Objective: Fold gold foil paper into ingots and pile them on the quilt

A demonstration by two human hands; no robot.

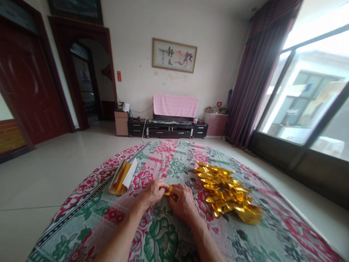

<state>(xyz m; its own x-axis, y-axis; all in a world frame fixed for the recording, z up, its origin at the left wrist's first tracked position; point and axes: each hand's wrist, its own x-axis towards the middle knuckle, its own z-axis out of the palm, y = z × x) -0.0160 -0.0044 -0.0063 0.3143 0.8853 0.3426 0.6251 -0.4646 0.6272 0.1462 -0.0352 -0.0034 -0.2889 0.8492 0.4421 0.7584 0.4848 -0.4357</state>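
Observation:
Between my two hands is a small piece of gold foil paper [169, 189], mostly covered by the fingers. My left hand [155, 191] pinches its left end. On the other side, my right hand [182, 201] has its curled fingers closed on the right part. To the right lie several folded gold paper shapes [227, 191], set in overlapping rows with pointed ends. A curled stack of gold and white paper sheets [124, 177] rests to the left of my left hand.
All of this is on a round table under a flowered cloth [161, 238] in red, green and grey. Beyond it stands a low black cabinet [170, 130] with a pink towel [176, 104] above. Windows and a purple curtain [253, 72] are at the right.

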